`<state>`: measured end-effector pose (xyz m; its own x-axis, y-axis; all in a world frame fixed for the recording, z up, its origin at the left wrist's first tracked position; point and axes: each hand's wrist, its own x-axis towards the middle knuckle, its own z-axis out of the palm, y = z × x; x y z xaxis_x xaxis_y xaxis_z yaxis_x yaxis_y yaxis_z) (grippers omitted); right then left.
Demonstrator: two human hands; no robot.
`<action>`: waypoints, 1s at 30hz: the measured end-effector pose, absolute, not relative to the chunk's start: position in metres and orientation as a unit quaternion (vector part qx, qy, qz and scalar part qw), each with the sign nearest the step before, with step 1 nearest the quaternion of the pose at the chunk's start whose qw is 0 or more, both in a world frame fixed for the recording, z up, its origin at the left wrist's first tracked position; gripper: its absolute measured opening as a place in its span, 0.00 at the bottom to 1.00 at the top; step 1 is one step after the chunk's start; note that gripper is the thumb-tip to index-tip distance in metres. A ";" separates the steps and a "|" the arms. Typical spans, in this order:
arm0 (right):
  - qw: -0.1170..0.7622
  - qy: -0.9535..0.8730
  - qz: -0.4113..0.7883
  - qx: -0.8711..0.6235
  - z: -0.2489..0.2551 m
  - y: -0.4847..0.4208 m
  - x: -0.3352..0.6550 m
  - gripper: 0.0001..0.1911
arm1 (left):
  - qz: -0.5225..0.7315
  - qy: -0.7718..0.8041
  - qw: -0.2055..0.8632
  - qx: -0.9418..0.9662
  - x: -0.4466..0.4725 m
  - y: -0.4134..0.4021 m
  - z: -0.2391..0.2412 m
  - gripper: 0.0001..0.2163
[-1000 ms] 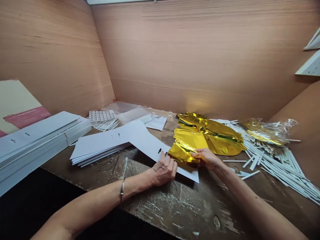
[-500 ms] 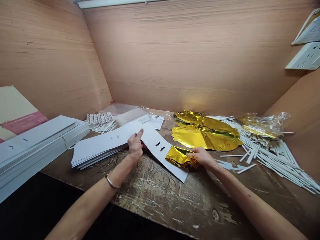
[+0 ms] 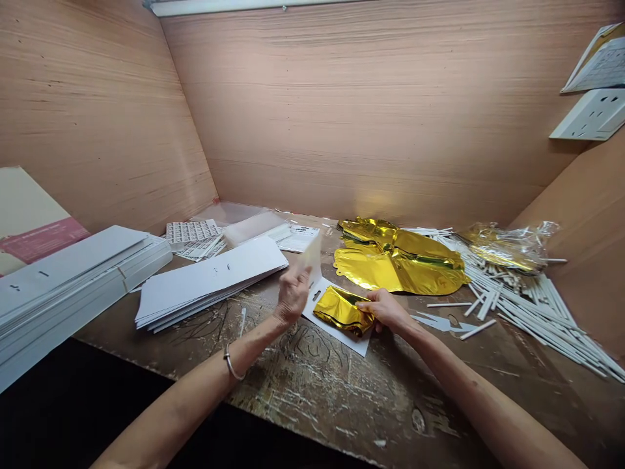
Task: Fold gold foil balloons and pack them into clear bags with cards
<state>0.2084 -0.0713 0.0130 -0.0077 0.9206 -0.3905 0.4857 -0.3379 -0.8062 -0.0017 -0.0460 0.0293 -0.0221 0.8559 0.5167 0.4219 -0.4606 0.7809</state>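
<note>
Card [image 3: 359, 344] bends up in closed left hand [image 3: 294, 293]; right hand [image 3: 383, 309] pinches folded foil [image 3: 338, 307]; clear bag [image 3: 547, 234] holds gold sheets [image 3: 505, 253].

back wall [image 3: 303, 111]: pale brown, wood-grained, finely streaked
left wall [image 3: 88, 111]: similar brown grain, meeting the back wall at a slanting corner
right wall [image 3: 581, 202]: brown
white strip [image 3: 234, 6]: along the top
socket panel [image 3: 590, 116]: white, far right, below hanging papers [image 3: 596, 65]
tabletop [image 3: 312, 391]: dark brown, scuffed, scratched
light: soft sheen, yellowish gleam low on the back wall
below the table edge: black, details hidden
</note>
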 end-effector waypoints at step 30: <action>0.158 -0.721 0.268 -0.619 0.015 -0.060 0.223 0.24 | 0.318 0.567 0.433 0.624 0.022 -0.030 0.035 0.10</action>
<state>0.2229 -0.0602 0.0149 -0.1837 0.9775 -0.1041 0.8086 0.0901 -0.5814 0.0218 -0.0305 0.0345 0.1545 0.9835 -0.0939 0.4313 0.0184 0.9020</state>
